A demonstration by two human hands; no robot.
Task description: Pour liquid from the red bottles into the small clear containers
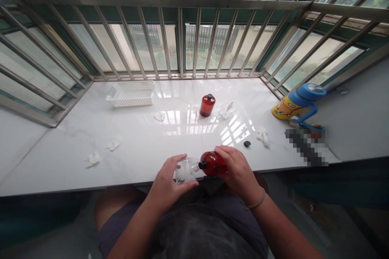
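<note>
While the left hand (170,178) holds a clear container (184,172) between its thumb and fingers, spread in a broad C, the right hand (235,166) is curled over the body of a red bottle (211,163). That bottle is tipped on its side, its dark, narrow mouth pointing at the clear container's short neck; whether the two rims touch cannot be told. Both vessels are at the near edge of the surface (136,141), which is white, glossy and faintly veined, mirroring the window bars (197,4).

The clear container is transparent and boxy; the red bottle is smooth, translucent and rounded at the shoulder. Farther back, a second red bottle (207,106) stands upright with a black top, just beside a small clear pump-topped piece (227,110). A round black cap (247,144) lies near a crumpled white tissue (263,136); other soft, wrinkled wads (92,160) are scattered to the left. At the back left is a perforated white basket (132,101), rectangular, and at the right a yellow-and-blue flask (299,101) with a looped handle.
</note>
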